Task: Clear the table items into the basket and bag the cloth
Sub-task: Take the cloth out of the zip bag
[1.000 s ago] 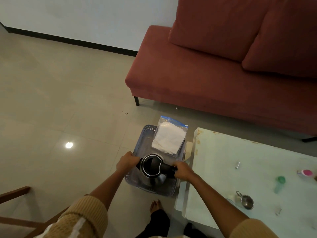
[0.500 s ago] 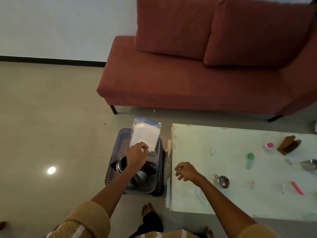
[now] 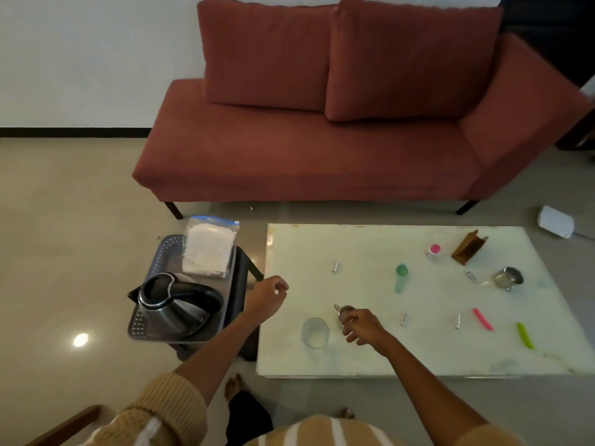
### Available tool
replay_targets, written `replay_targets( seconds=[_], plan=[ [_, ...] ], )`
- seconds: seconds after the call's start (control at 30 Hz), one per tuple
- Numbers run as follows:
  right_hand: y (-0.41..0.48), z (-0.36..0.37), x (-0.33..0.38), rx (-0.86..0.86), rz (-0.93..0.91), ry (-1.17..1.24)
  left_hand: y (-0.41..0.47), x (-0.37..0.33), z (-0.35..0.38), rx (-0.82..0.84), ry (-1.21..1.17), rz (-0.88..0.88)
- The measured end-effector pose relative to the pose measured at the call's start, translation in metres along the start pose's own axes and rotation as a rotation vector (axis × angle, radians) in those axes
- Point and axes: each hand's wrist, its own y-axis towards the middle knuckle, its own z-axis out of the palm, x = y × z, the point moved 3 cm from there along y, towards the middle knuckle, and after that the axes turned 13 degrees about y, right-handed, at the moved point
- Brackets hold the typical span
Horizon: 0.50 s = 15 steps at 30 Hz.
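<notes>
- Right hand over the table, fingers curled at a small steel cup; whether they grip it, cannot tell.
- Clear glass just left of that hand.
- Left hand loosely fisted, holding nothing, at table's left edge.
- Basket beside table holds kettle near, bagged cloth far.
- Red sofa beyond.

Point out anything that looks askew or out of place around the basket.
The kettle lies tipped on its side in the basket rather than upright. The bagged cloth leans over the basket's far rim, partly sticking out. Nothing looks spilled.
</notes>
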Motion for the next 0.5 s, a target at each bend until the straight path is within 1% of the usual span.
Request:
replay_targets(
  seconds=[0.07, 0.17, 0.3, 0.5],
  plan=[
    [-0.006, -0.021, -0.019, 0.002, 0.022, 0.001, -0.010, -0.016, 0.022, 0.063, -0.030, 0.000],
    [-0.014, -0.047, -0.048, -0.005, 0.074, -0.001, -0.027, -0.034, 0.050, 0.188, -0.010, 0.013],
    [-0.018, -0.066, -0.072, -0.027, 0.121, 0.005, -0.040, -0.037, 0.072, 0.334, -0.010, 0.024],
    [-0.014, -0.061, -0.074, -0.060, 0.117, -0.018, -0.029, -0.032, 0.075, 0.423, 0.013, 0.006]
  ],
)
